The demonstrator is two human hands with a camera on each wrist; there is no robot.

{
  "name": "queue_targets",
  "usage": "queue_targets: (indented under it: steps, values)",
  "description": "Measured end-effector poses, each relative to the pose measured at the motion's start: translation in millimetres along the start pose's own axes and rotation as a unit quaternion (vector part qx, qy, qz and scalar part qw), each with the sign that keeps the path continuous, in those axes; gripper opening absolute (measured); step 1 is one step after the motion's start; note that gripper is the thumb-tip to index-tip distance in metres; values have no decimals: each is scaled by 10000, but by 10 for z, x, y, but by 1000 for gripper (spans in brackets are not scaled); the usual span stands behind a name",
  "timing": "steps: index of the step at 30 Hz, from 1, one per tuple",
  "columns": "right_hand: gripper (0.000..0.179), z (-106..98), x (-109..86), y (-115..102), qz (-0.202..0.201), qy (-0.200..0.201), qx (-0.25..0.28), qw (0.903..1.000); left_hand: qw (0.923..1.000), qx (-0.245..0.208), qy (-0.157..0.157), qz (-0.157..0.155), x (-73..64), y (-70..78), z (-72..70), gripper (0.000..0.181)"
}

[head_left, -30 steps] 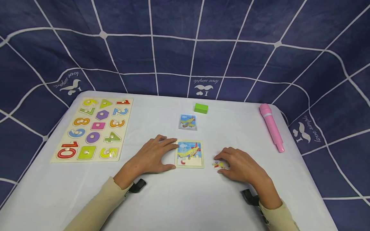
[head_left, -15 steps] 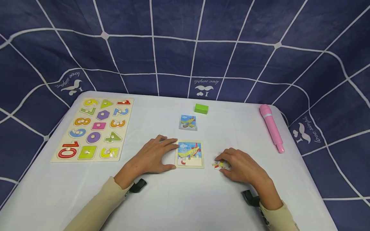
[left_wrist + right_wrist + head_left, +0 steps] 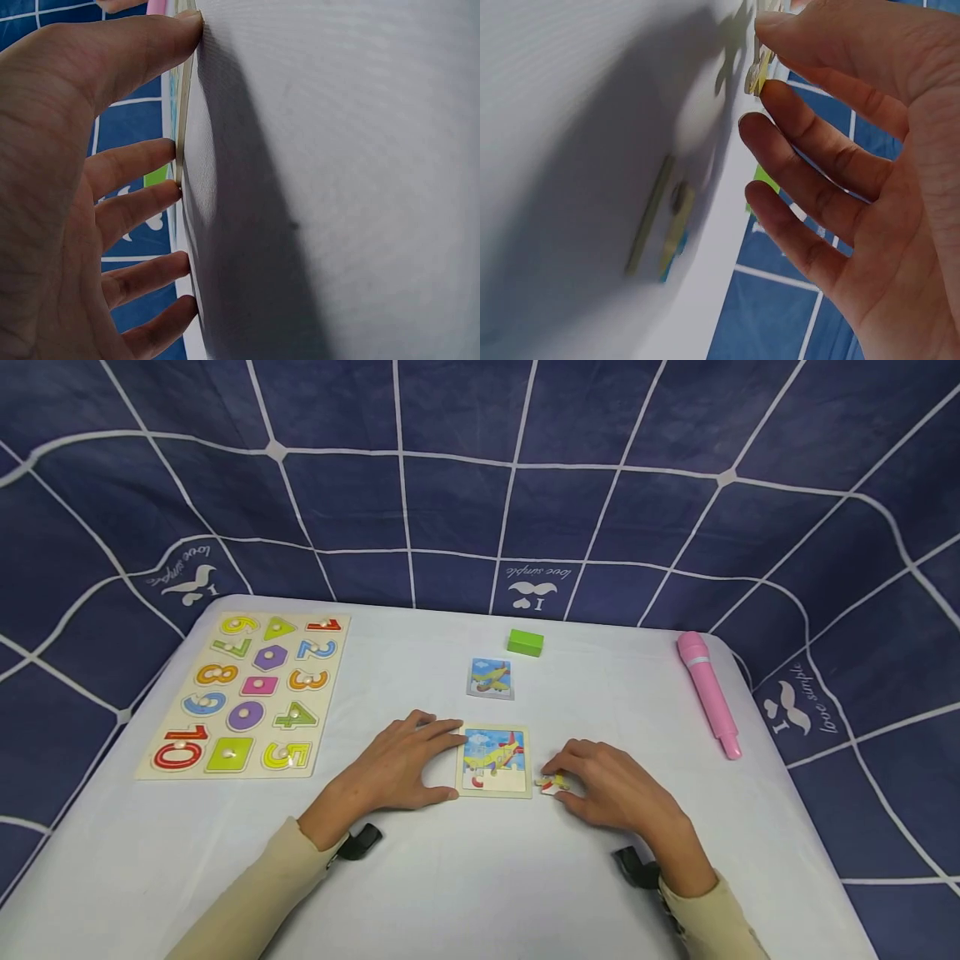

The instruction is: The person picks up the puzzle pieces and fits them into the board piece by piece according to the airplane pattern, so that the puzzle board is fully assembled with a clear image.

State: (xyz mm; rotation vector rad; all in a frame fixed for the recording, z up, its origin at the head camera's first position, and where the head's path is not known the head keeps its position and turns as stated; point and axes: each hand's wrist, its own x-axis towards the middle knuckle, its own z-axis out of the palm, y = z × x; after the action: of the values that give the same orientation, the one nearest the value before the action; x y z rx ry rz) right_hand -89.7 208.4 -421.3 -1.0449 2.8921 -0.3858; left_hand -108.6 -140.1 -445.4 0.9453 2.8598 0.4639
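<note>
A small airplane jigsaw board (image 3: 492, 760) lies on the white table, with a gap at its lower left. My left hand (image 3: 447, 760) presses straight fingers and thumb against the board's left edge (image 3: 182, 112); its fingertips (image 3: 174, 147) touch the rim. My right hand (image 3: 557, 777) pinches a loose jigsaw piece (image 3: 551, 786) between thumb and forefinger, low over the table just right of the board. In the right wrist view the piece (image 3: 756, 75) sits at the fingertips (image 3: 776, 91).
A picture card of the same airplane (image 3: 491, 677) lies behind the board, with a green block (image 3: 525, 642) beyond it. A pink pen (image 3: 708, 692) lies at the right edge. A number peg board (image 3: 243, 693) fills the left side. Dark patterned cloth hangs behind.
My right hand has slid the loose piece left, closer to the board's right edge. The left hand and the board have stayed put.
</note>
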Motion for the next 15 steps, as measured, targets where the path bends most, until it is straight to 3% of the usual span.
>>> queue_targets:
  steps: [15]
  values:
    - [27, -20, 247, -165, -380, -163, 69, 9991, 10000, 7, -2, -9, -1, 22, -18, 79]
